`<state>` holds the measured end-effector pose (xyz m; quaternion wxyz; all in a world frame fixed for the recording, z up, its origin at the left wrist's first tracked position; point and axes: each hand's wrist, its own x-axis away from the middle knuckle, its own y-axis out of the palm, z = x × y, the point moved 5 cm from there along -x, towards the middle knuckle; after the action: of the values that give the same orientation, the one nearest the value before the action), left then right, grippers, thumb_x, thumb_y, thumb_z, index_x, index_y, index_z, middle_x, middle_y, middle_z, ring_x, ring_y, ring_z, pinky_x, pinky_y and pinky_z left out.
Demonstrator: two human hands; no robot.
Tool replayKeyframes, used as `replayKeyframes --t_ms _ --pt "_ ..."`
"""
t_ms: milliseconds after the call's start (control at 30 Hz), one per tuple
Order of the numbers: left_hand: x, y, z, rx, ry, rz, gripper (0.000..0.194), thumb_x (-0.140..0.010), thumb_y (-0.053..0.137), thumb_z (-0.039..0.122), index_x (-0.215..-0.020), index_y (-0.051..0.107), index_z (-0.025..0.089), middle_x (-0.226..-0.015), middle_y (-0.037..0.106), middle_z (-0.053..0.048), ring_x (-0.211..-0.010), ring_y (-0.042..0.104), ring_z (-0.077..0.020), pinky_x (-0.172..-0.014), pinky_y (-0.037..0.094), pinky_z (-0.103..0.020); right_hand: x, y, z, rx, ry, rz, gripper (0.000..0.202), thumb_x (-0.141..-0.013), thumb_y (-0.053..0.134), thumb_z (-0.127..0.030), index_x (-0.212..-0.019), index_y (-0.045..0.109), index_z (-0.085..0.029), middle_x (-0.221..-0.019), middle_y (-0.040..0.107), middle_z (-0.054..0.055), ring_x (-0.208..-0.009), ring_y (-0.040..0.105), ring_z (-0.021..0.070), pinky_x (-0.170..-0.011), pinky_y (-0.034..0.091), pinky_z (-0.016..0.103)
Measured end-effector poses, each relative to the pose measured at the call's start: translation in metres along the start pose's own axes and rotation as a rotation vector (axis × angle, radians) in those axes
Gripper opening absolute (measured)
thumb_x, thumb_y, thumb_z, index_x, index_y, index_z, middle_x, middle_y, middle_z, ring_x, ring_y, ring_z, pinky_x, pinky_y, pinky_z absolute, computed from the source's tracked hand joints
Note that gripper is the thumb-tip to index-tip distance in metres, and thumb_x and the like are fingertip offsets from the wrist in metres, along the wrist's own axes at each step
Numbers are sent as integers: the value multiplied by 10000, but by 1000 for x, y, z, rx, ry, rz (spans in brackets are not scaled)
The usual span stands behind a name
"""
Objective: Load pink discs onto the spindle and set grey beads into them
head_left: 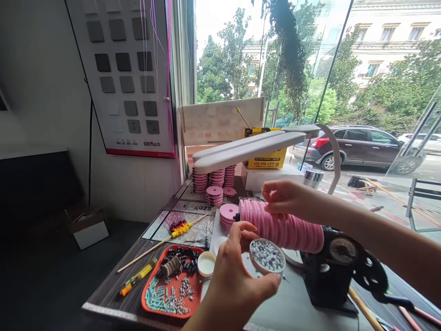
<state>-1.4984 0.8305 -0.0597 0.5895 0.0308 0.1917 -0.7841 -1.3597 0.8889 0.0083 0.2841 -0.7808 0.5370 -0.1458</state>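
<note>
My left hand point(237, 271) is curled around a small round tub of grey beads point(267, 255), tilted a little toward me. Just above it, my right hand point(280, 197) is closed in a pinch near the row of pink spools point(285, 230); whatever its fingertips hold is too small to see. The spools sit side by side on the shaft of a black hand-crank winder point(330, 271). A few loose beads lie around the tub. Left of my wrist is a white round lid or cup point(206, 264), by a red tray point(146, 301) of black pieces, silver bits and blue-green tubes.
Pink spools point(214, 195) stand stacked at the back, under a white lamp head point(251, 149). A stick with yellow wrapping point(181, 230) and a yellow cutter point(138, 278) lie on the left. A yellow box point(267, 158) stands by the window. Wooden handles lie at the right.
</note>
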Motion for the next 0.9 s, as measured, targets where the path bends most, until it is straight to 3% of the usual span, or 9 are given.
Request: replayKeyframes --t_ms 267,433,500,633,800,900 --pt "0 1 2 14 -7 8 491 -588 664 107 -1003 433 234 -926 585 -7 -885 560 -184 -827 422 -327 -3 2 -4 104 43 43 193 -677 509 -81 -603 369 -192 -418 494 -74 -400 429 63 -424 345 192" --pt "0 0 2 0 -17 2 491 -585 671 118 -1009 440 210 -949 586 -35 -877 570 -199 -790 441 -325 15 6 -14 253 -1 119 96 -711 537 -175 -635 480 -184 -465 498 -58 -453 438 84 -454 334 206" --pt "1 0 3 0 -6 -2 483 -589 676 127 -1006 449 212 -965 587 -40 -896 565 -208 -791 443 -328 28 16 -19 418 -33 63 52 -691 551 -184 -649 582 -181 -501 515 -44 -485 442 88 -464 305 208" --pt "2 0 5 -4 14 -2 470 -612 667 142 -1018 445 222 -982 587 -37 -925 557 -214 -850 424 -357 44 37 -21 678 -43 -41 170 -640 555 -121 -731 675 -199 -621 631 -4 -556 516 114 -522 311 224" --pt "0 2 3 -8 25 0 472 -608 655 134 -1016 436 226 -977 588 -38 -911 560 -213 -838 425 -355 40 50 -19 759 -79 -84 179 -628 495 -78 -573 637 -174 -583 620 14 -545 505 114 -522 300 231" --pt "0 2 1 6 41 10 480 -601 667 130 -1012 442 234 -977 588 -27 -913 556 -206 -832 423 -336 38 47 -21 719 -86 -57 176 -632 500 -84 -586 644 -176 -570 607 3 -550 500 110 -527 305 227"
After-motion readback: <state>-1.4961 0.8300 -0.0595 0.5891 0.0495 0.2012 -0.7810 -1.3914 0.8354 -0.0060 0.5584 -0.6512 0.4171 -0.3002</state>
